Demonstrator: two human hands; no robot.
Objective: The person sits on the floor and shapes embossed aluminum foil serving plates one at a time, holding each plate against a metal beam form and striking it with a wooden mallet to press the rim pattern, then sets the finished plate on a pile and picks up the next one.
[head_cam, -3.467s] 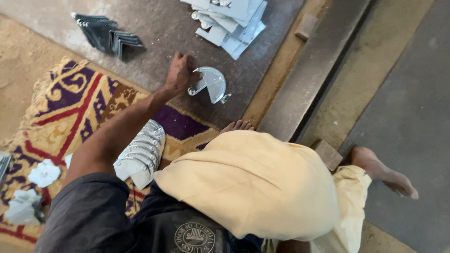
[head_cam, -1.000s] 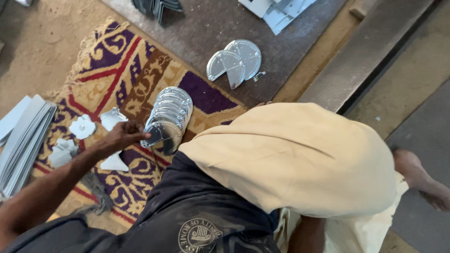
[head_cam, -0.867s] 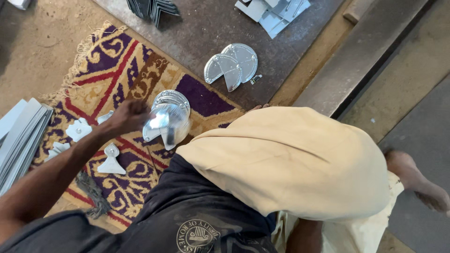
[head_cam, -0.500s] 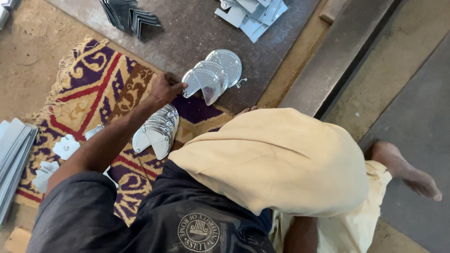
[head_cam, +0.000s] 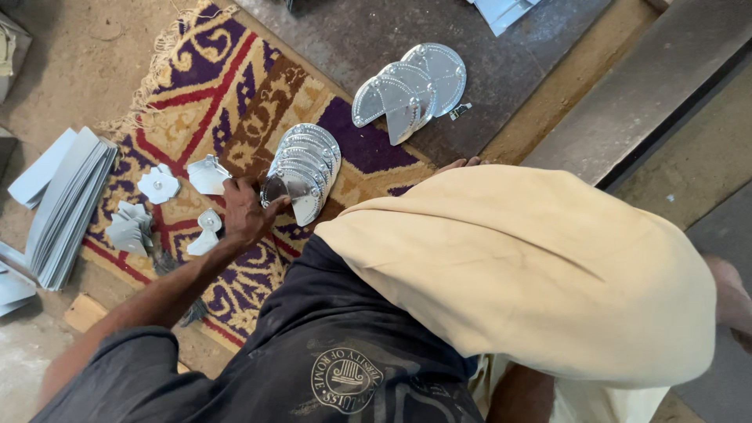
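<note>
My left hand (head_cam: 244,210) reaches out over a patterned rug (head_cam: 211,86) and closes on the nearest piece of a leaning row of shiny half-round metal plates (head_cam: 307,160). Its thumb and fingers pinch the front plate (head_cam: 286,192) at its near edge. Further out, three similar plates (head_cam: 411,90) lie overlapped on a dark slab (head_cam: 352,31). My right hand is out of sight, hidden behind my bent knee in tan cloth (head_cam: 517,266).
Small star-shaped and folded metal cutouts (head_cam: 158,186) lie on the rug left of my hand. A stack of flat grey sheets (head_cam: 66,204) sits at the far left, a wooden block (head_cam: 82,312) below it. A long metal beam (head_cam: 650,86) runs at the right.
Half a second ago my left hand was out at the plates on the dark slab. It has drawn back to the row on the rug and grips its front plate.
</note>
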